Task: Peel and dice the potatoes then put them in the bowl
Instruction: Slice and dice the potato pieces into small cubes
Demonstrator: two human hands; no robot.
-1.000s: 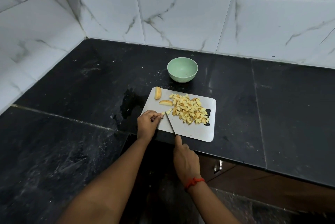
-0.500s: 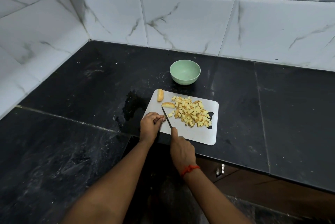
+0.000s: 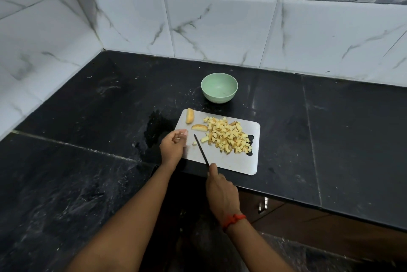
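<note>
On the board [image 3: 220, 161] you seem to be dicing. Your right grip [image 3: 222, 194] holds the knife [image 3: 201, 150]. Your left grip [image 3: 172, 146] is curled, on what I cannot tell. Potato cubes [image 3: 229, 137] lie at 3 o'clock from the knife, two wedges [image 3: 199, 127] at 12. Next, pull in a wedge and cut it.

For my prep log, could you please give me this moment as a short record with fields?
Surface: grey cutting board at the front edge of the black counter
Diced: potato cubes piled on the board's right half
Undiced: potato wedge at the far-left corner; second wedge beside the pile
Container: green bowl beyond the board, no potato in it
Tool: knife gripped by the right hand, blade left of the pile
Other hand: left hand at the board's left edge, fingers curled, blurred; any hold unclear
</note>
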